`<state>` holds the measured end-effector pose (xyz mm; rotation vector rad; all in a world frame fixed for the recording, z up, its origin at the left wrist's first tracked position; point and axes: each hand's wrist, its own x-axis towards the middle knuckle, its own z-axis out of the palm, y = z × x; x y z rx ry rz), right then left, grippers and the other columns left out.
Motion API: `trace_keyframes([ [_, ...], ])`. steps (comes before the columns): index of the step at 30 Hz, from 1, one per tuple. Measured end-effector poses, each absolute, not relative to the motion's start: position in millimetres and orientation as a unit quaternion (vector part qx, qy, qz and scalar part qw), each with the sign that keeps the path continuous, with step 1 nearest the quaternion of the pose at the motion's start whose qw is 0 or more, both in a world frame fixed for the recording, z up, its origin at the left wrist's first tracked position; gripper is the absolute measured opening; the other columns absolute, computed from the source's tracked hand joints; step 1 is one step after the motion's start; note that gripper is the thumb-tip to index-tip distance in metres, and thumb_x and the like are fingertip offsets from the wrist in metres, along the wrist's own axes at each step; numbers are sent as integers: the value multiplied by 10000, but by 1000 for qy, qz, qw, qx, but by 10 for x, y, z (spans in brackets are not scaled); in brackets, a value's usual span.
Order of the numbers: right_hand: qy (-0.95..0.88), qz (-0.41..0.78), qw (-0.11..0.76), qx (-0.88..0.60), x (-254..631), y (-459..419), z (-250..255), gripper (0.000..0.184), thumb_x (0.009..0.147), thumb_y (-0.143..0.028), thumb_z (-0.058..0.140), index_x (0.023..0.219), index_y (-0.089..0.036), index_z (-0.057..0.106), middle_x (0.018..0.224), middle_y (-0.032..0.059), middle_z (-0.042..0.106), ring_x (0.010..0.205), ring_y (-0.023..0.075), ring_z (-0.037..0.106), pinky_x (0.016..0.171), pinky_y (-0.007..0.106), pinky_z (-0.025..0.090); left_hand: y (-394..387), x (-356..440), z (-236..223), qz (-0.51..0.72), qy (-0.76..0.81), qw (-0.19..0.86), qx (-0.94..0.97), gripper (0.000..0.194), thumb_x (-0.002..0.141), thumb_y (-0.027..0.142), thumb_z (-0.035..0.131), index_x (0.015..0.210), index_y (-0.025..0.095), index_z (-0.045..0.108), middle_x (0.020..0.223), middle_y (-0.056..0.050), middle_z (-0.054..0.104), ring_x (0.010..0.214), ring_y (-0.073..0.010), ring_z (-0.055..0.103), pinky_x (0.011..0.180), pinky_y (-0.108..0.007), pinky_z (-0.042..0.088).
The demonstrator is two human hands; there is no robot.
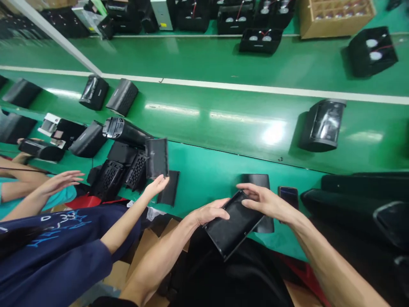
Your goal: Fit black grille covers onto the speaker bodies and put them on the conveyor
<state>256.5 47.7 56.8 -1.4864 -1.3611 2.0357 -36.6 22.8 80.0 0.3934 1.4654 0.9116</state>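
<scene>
Between my hands, just above my lap, is a black rectangular plastic panel with raised edges, tilted so that one corner points down. My left hand grips its left side, thumb on the face and the other fingers hidden beneath. At the panel's upper right, my right hand closes on the edge with thumb and fingers. Partly covered by the panel and my right hand, another black panel lies on the green table. A dark phone rests right of my right wrist.
To my left, a co-worker's hand holds up a black panel beside stacked perforated black parts. Black speaker-like housings stand on the green conveyor beyond. Large black cases sit at right.
</scene>
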Motion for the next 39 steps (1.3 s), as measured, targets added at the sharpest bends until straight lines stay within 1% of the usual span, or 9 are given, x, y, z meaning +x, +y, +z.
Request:
trace_keyframes([
  [1,-468,723,120,-493,2528,505,546,537,740,-437,856,1223,-249,715,1016,57,743,914,262,690,805,375,554,160,-224,705,351,620,677,187,215,832,129,612,873,153,822,606,0,635,722,-164,691,620,-209,523],
  [3,-449,743,115,-483,2477,493,478,397,790,-448,801,1096,-206,727,886,29,724,754,196,648,669,304,504,11,-67,524,179,487,823,233,277,785,192,735,1055,197,792,859,-32,749,819,-205,708,726,-294,569],
  [5,-412,757,122,-492,2456,428,414,345,803,-471,776,994,-193,704,804,5,689,665,154,590,593,264,438,-109,-97,400,108,425,852,287,418,792,284,777,1199,206,724,1055,-55,751,953,-233,699,826,-324,559],
  [7,-383,770,121,-496,2452,361,371,354,791,-490,785,951,-193,679,772,-5,669,638,142,559,574,254,406,-180,-220,344,102,437,823,349,426,828,357,763,1209,177,696,1108,-72,733,1029,-248,671,875,-328,538],
  [14,-423,740,128,-508,2424,282,290,343,824,-519,758,885,-193,675,770,-11,663,677,155,579,636,281,426,-203,-305,335,48,474,755,450,323,967,393,565,1124,151,710,966,-33,702,870,-195,600,772,-271,479],
  [24,-424,727,155,-518,2433,242,259,400,833,-580,729,903,-192,662,769,-7,653,693,166,578,646,293,422,-144,-258,392,21,482,715,507,308,989,369,488,1044,165,712,853,0,646,769,-168,533,716,-253,425],
  [31,-425,726,153,-518,2458,246,255,410,838,-589,737,928,-198,654,796,-5,652,720,174,586,670,301,432,-100,-209,443,11,495,704,508,285,973,347,504,1041,170,716,839,6,645,769,-172,544,711,-258,415],
  [35,-406,745,160,-505,2504,273,279,432,833,-581,765,992,-190,672,835,4,666,739,171,593,677,296,440,-95,-250,396,48,470,765,438,377,933,477,634,1112,155,715,919,-20,689,810,-183,581,744,-271,436],
  [39,-386,762,152,-497,2507,319,322,502,828,-647,750,1047,-201,678,824,-5,657,696,161,577,639,286,437,-126,-262,136,114,434,865,224,593,874,682,673,1143,154,714,932,-60,736,791,-189,647,742,-278,476],
])
